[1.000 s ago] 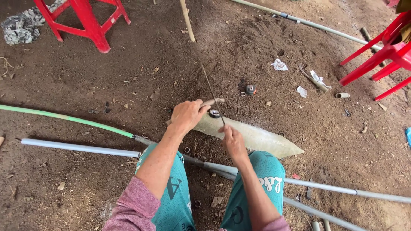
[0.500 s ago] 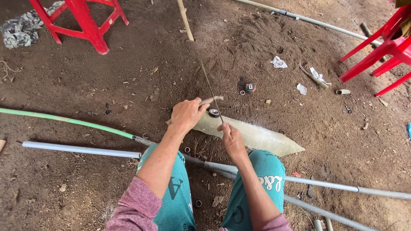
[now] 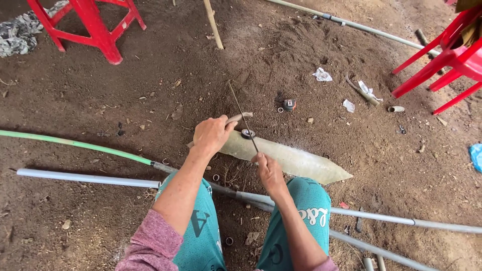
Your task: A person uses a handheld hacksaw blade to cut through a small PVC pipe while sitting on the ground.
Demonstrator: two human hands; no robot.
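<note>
We saw no packages, labels, signs or screens; only crumpled white paper scraps [image 3: 322, 75] lay on the dirt, far beyond the hands, near the red chair [image 3: 442, 55].

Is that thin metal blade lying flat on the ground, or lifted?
Lifted and slanted: the right hand grips the blade's near end; its far end points away above the dirt.

A: The stool [image 3: 95, 27] at top left is bright red, and so are the chair legs [image 3: 442, 65] at right.

B: The trousers [image 3: 201, 236]?

A: Teal with pale lettering; the sleeve [image 3: 150, 248] is mauve-pink.

B: And the ground [image 3: 150, 90]?

A: Dark brown soil. The slab [image 3: 296, 160] is pale beige, 1 pipe [image 3: 70, 143] light green, another pipe [image 3: 80, 177] pale grey.
</note>
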